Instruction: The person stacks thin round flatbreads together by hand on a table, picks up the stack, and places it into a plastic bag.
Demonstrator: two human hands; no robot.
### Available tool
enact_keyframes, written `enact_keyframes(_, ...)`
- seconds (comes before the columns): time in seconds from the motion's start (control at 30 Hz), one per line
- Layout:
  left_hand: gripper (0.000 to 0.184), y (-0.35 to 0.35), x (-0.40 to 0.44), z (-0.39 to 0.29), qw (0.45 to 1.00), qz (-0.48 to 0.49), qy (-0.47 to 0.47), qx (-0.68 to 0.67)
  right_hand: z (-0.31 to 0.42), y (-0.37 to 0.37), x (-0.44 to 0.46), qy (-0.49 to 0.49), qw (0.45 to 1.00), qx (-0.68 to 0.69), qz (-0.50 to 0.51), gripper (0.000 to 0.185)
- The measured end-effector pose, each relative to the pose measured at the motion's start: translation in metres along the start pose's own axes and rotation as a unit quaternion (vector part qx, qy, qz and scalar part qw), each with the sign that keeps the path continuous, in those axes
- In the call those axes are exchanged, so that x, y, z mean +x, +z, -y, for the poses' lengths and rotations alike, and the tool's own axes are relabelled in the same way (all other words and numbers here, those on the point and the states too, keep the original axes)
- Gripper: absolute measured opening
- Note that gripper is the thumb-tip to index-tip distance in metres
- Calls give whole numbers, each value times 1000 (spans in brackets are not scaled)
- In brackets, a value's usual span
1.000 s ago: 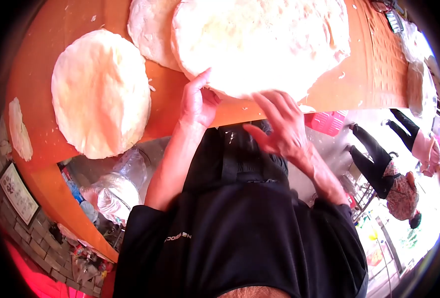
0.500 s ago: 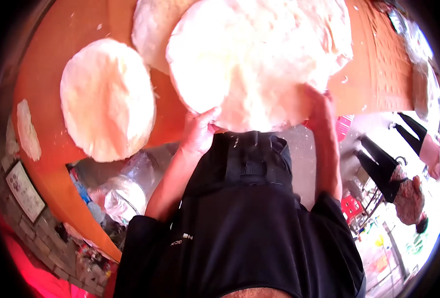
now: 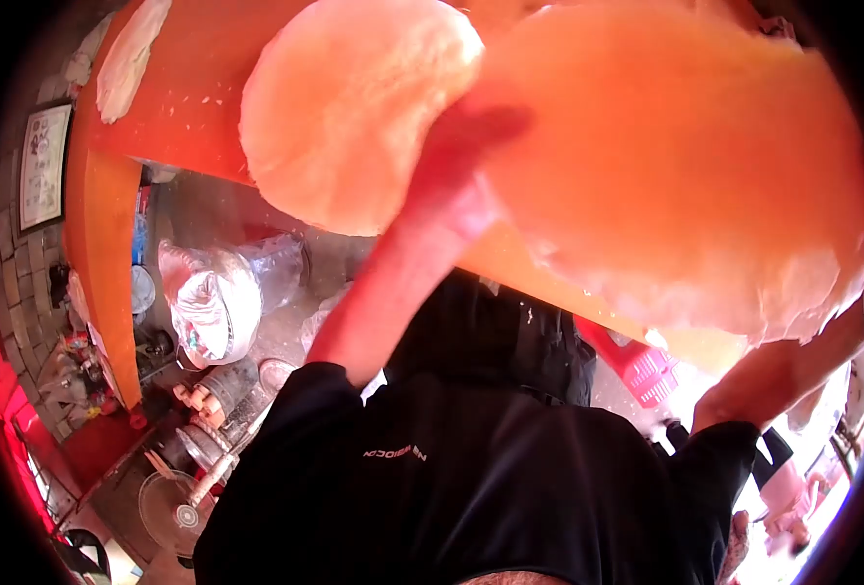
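Note:
A large, soft, round pale sheet (image 3: 666, 166) is lifted toward me, its material unclear, glowing orange. My left hand (image 3: 471, 146) is closed at its left edge, fingers smeared by motion. On the right, my right forearm (image 3: 792, 375) reaches up to the sheet's lower right edge, which hides that hand. A smaller round pale sheet (image 3: 344, 117) lies on the orange table (image 3: 193, 107) beside my left hand and overhangs the near edge.
A narrow pale strip (image 3: 132, 58) lies at the table's left end. Below are a white sack (image 3: 212, 302), a stool-like round top (image 3: 173, 512) and a red plastic basket (image 3: 651, 375). At lower right a person in pink (image 3: 787, 492) shows in part.
The large sheet has been raised and swung to the right, with both arms spread wider. My view has turned, so the smaller sheet and table sit higher and farther right.

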State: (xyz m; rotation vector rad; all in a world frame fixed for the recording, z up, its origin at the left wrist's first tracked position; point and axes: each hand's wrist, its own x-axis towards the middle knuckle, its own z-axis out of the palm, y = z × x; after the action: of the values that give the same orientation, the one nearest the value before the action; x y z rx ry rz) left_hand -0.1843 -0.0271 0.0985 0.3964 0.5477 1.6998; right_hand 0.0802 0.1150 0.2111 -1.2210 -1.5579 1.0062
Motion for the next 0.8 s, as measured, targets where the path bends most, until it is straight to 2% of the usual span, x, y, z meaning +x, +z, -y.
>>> enact_keyframes(0.03,37,7,0,-28,999,-20,31,28,3,18,8,-9,999,28,28,43)
enact_keyframes(0.13,37,-12,-13,-105,959,-258,53,106,2,83,20,-10,986,127,107,42)
enact_keyframes(0.27,42,-84,-64,-153,916,-274,162,246,-33,186,1,72,935,272,216,42)
enact_keyframes(0.3,42,-122,-78,-158,904,-318,150,244,-52,213,-12,110,917,301,240,42)
enact_keyframes(0.33,42,-164,-91,-159,890,-361,137,241,-69,235,-28,207,913,263,235,43)
enact_keyframes(0.37,39,-200,-101,-157,862,-402,111,287,-107,256,-39,256,896,253,261,52)
enact_keyframes(0.4,36,-229,-110,-154,831,-440,83,331,-144,270,-53,285,901,196,261,64)
enact_keyframes(0.43,32,-246,-116,-153,853,-403,90,320,-135,268,-60,266,898,225,267,71)
enact_keyframes(0.47,32,-241,-114,-156,853,-403,88,319,-120,264,-65,246,895,254,272,78)
enact_keyframes(0.5,32,-235,-114,-163,830,-435,70,343,-107,260,-60,248,895,253,271,78)
enact_keyframes(0.53,31,-226,-115,-168,804,-466,47,367,-93,254,-55,206,942,53,261,81)
enact_keyframes(0.57,34,-219,-113,-173,755,-489,75,431,-88,249,-52,155,946,-151,241,85)
enact_keyframes(0.6,35,-226,-113,-184,709,-507,66,486,-100,246,-50,109,960,-183,180,92)
enact_keyframes(0.67,39,-248,-108,-197,807,-498,97,303,-124,250,-37,63,980,-140,125,89)
enact_keyframes(0.7,44,-259,-103,-196,842,-454,114,268,-130,263,-38,47,991,-63,110,81)
enact_keyframes(0.73,45,-268,-96,-191,864,-420,110,253,-134,279,-39,12,988,43,149,73)
enact_keyframes(0.77,45,-259,-84,-183,872,-413,99,243,-193,312,-35,62,985,-4,160,68)
enact_keyframes(0.8,44,-250,-78,-171,881,-406,84,228,-136,295,-42,110,961,-159,197,66)
